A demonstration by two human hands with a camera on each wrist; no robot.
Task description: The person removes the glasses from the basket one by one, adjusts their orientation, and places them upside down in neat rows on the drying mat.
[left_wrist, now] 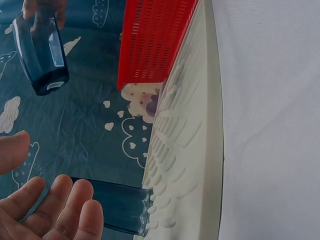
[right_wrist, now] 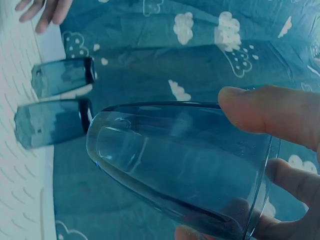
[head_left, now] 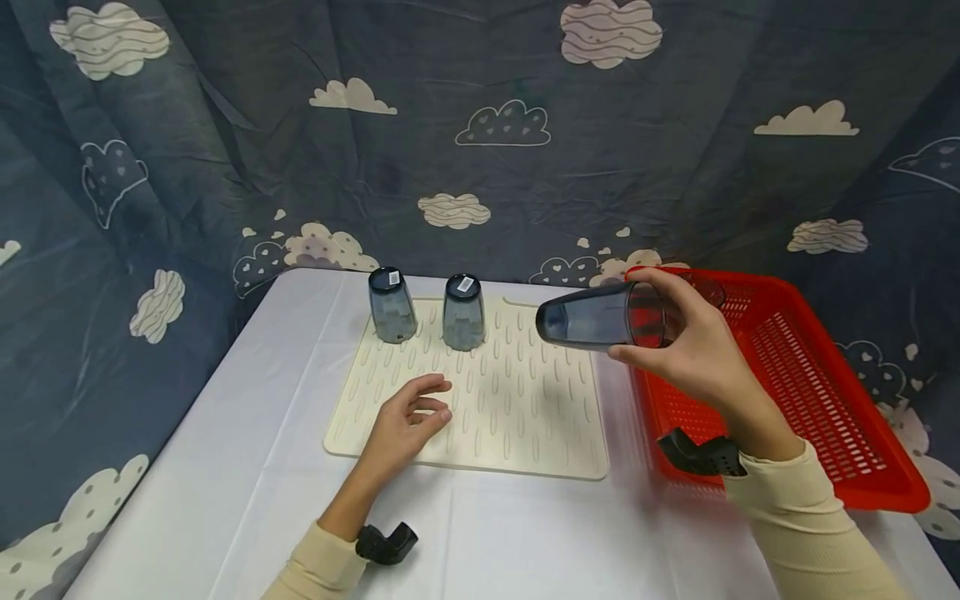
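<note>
My right hand grips a blue-tinted drinking glass near its rim. The glass lies sideways in the air, its base pointing left, over the right part of a cream drying mat. In the right wrist view, thumb and fingers pinch the held glass from both sides. Two more glasses stand upside down at the mat's back left: one glass at the corner, the other glass beside it, with labels on their bases. My left hand hovers above the mat's front left, fingers loosely bent, holding nothing.
A red plastic basket with slotted walls stands right of the mat, under my right forearm. Another clear rim shows at the basket's back left, behind my right hand. A white cloth covers the table, and a dark cloud-patterned curtain hangs behind.
</note>
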